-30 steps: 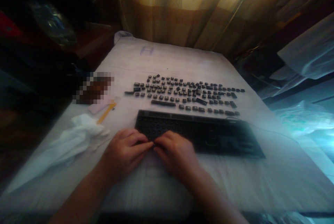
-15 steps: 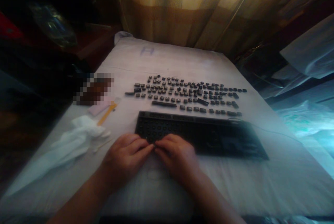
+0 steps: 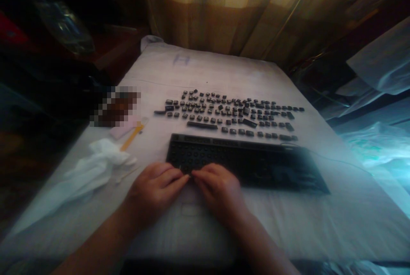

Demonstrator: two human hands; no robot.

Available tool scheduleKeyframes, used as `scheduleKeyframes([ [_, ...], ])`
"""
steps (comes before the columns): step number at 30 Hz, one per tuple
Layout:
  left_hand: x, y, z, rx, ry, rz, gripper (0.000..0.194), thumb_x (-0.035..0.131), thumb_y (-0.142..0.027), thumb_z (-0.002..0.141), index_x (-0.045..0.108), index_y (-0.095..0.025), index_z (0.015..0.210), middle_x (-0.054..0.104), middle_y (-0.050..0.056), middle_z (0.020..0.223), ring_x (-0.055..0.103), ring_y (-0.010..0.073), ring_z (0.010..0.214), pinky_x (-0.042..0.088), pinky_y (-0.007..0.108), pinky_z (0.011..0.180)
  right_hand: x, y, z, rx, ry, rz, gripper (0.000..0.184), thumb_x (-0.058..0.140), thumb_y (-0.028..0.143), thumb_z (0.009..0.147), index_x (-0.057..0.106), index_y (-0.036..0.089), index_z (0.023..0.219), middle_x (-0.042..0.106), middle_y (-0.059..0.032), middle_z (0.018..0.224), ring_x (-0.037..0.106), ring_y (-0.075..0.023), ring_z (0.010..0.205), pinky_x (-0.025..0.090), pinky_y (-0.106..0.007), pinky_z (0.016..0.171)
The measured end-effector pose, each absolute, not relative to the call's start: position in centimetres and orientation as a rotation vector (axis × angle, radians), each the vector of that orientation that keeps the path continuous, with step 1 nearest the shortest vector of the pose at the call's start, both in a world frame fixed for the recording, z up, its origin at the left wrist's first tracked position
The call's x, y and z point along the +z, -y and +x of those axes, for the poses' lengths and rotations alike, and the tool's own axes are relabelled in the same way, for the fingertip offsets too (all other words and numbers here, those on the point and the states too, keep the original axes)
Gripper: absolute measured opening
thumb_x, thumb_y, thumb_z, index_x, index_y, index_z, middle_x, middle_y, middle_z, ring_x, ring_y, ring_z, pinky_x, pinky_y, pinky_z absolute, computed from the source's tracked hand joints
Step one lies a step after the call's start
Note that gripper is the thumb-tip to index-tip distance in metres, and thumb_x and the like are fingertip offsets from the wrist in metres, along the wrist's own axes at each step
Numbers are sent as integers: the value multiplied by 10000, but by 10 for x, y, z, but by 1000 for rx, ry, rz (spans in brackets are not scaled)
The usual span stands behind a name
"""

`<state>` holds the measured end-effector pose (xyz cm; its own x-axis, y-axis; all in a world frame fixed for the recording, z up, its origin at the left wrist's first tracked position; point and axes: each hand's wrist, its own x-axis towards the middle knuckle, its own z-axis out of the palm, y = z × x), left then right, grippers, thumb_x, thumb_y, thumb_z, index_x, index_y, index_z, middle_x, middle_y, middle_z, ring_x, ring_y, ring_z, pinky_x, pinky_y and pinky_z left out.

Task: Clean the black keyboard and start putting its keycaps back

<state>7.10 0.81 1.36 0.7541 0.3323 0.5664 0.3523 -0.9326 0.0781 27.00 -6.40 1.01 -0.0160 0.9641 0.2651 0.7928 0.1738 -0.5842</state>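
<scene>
A black keyboard (image 3: 250, 164) with its keycaps off lies on the white cloth-covered surface. My left hand (image 3: 156, 189) and my right hand (image 3: 221, 189) meet at its front left edge, fingertips nearly touching. Both are closed in a pinch. A thin pale tip shows by the left fingers, but whatever is pinched is too small to make out. Beyond the keyboard, loose black keycaps (image 3: 241, 132) are laid out in rows, with a long space bar (image 3: 202, 126) among them.
To the left lie a crumpled white cloth (image 3: 96, 168), a thin pale stick (image 3: 127, 175), a yellow strip (image 3: 131, 138), a pink piece (image 3: 120, 130) and a pixelated brown object (image 3: 117, 110). A cable (image 3: 339, 161) trails right. A curtain (image 3: 208, 23) hangs behind.
The view has tilted slightly. Both hands stay at the same spot on the keyboard, with a slight shift of the right fingertips. Keycaps and other items have not moved.
</scene>
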Motion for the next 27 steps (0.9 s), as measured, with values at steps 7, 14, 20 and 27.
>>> scheduleKeyframes([
  [7,10,-5,67,-901,566,-2893,201,568,-137,963,720,-183,1087,746,48,979,639,218,912,519,370,823,4,64,269,334,1800,-1652,185,619,178,933,790,234,973,732,-47,853,665,-168,773,528,-278,719],
  [14,9,-6,70,-911,551,-2899,203,533,-149,986,724,-168,1051,742,46,955,633,215,890,526,376,801,5,61,268,318,1827,-1694,145,668,148,888,792,219,911,725,-40,825,665,-179,758,516,-276,689],
  [20,9,-5,69,-912,567,-2910,199,536,-153,988,727,-169,1041,744,42,959,632,215,902,517,374,819,3,61,267,284,1823,-1653,139,676,134,877,793,198,915,716,-46,807,657,-188,734,514,-286,664],
  [27,10,-6,72,-922,582,-2930,199,541,-149,986,734,-168,1031,738,43,947,630,208,896,508,363,827,2,61,268,285,1791,-1615,146,656,128,885,786,191,907,712,-46,796,654,-182,728,517,-288,677],
])
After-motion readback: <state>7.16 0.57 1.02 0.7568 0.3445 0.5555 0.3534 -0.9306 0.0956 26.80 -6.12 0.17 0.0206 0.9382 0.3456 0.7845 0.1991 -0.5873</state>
